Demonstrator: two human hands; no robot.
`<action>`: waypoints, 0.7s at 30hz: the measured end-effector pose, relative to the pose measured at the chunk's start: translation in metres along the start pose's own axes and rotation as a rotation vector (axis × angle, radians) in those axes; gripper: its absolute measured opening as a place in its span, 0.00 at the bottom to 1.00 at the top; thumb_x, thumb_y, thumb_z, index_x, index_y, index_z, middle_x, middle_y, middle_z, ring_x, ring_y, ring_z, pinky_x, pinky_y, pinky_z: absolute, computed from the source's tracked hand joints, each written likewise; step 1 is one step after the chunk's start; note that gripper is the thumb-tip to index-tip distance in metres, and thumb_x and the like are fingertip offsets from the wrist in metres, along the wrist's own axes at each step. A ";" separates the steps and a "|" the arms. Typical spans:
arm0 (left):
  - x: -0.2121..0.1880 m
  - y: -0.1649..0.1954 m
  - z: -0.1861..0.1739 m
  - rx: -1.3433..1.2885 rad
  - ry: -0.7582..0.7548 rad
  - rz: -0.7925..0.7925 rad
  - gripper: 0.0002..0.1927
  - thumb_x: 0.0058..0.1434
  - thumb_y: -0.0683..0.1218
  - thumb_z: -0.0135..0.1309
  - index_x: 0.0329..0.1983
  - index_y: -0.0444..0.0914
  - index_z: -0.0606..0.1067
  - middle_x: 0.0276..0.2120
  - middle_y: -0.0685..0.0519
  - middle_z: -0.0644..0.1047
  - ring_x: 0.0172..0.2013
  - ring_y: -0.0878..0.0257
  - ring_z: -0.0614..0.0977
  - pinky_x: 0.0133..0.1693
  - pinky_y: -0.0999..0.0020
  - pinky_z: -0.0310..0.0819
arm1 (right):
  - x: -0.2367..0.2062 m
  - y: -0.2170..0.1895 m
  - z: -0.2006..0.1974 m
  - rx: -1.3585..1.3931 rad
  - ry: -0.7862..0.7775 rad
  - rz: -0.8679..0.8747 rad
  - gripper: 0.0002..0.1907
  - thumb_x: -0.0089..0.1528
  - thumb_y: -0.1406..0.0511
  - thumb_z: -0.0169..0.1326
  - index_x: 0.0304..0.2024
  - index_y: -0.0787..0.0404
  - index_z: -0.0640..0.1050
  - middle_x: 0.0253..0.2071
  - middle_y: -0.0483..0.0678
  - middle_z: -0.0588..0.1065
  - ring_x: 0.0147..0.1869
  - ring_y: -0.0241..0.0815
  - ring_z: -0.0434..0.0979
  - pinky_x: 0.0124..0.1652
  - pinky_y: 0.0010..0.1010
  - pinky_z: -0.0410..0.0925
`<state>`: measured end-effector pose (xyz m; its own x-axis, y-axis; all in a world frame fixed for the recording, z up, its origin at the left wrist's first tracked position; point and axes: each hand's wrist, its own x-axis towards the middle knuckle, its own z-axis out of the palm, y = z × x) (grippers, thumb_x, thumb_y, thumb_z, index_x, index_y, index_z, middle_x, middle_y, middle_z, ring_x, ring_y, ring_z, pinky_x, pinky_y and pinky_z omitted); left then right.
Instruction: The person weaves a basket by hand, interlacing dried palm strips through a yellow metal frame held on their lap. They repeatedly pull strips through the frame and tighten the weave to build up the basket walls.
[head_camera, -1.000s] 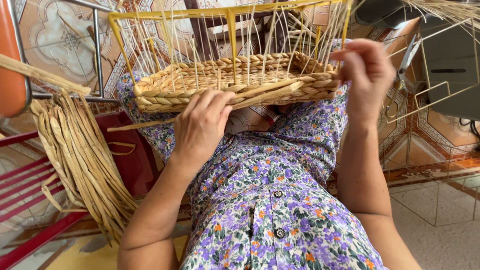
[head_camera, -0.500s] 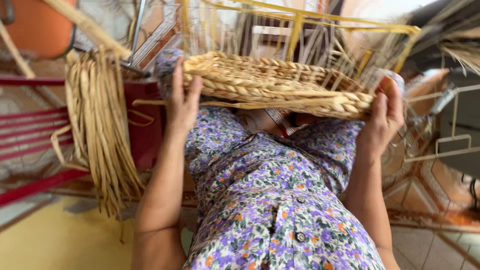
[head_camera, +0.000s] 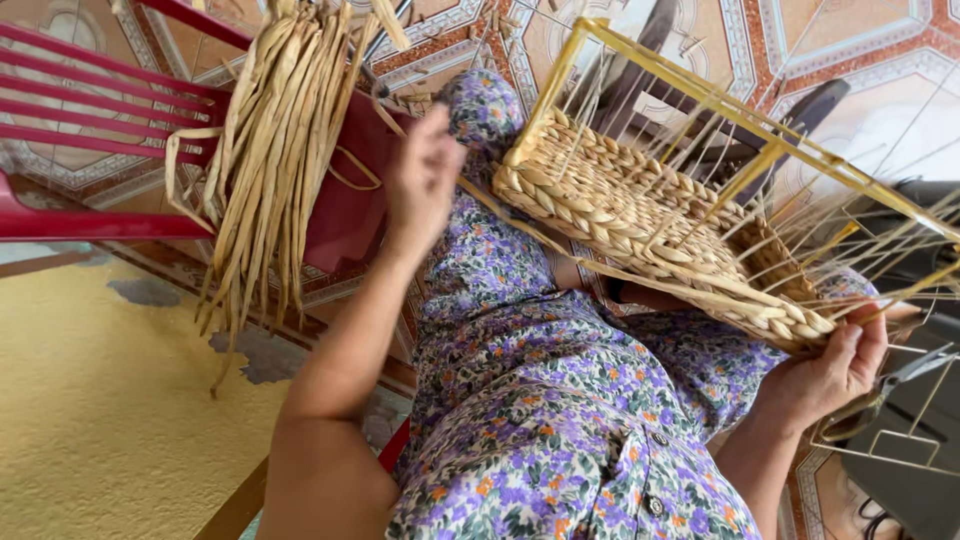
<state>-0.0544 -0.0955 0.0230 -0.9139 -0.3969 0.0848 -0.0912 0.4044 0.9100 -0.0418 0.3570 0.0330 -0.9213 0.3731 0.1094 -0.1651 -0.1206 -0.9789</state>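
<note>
Nearest, at lower centre, we noted the floral dress (head_camera: 560, 440) over the lap. At lower right, the right hand (head_camera: 835, 370) had its fingers clenched on the corner of the half-woven basket (head_camera: 640, 215), which rested tilted on the knees. Its lower walls were plaited; bare uprights in the yellow frame (head_camera: 700, 100) remained unwoven. The left hand (head_camera: 425, 180), blurred, pinched a loose strand (head_camera: 520, 225). Beyond, upper left, reed bundle (head_camera: 265, 150) hung over a red chair (head_camera: 120, 120).

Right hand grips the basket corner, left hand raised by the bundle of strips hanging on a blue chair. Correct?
Not quite: the chair is red, not blue, as the head view shows. The right hand does grip the basket corner, and the left hand is raised by the hanging strips.
</note>
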 end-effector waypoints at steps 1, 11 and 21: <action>0.017 -0.010 -0.018 0.067 0.076 -0.036 0.19 0.74 0.42 0.51 0.68 0.40 0.67 0.63 0.45 0.75 0.53 0.56 0.85 0.49 0.64 0.88 | 0.000 -0.002 0.001 -0.001 -0.003 0.005 0.13 0.78 0.70 0.46 0.64 0.69 0.72 0.57 0.52 0.77 0.57 0.41 0.80 0.61 0.32 0.75; 0.095 -0.057 -0.130 0.883 0.410 -0.559 0.10 0.60 0.49 0.63 0.42 0.45 0.76 0.48 0.50 0.76 0.50 0.52 0.77 0.52 0.58 0.74 | 0.002 -0.002 0.009 -0.002 0.025 0.018 0.13 0.80 0.69 0.45 0.65 0.69 0.70 0.60 0.54 0.76 0.60 0.41 0.79 0.62 0.32 0.74; 0.069 -0.065 -0.128 0.341 0.368 -0.147 0.01 0.75 0.41 0.49 0.45 0.38 0.72 0.37 0.54 0.81 0.35 0.61 0.82 0.38 0.64 0.79 | 0.004 -0.002 -0.013 -0.137 -0.028 0.021 0.12 0.79 0.71 0.47 0.63 0.68 0.73 0.55 0.51 0.78 0.51 0.36 0.79 0.50 0.24 0.74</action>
<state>-0.0611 -0.2550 0.0219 -0.6882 -0.7079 0.1591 -0.3872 0.5438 0.7445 -0.0403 0.3701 0.0335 -0.9340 0.3454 0.0917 -0.0978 -0.0003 -0.9952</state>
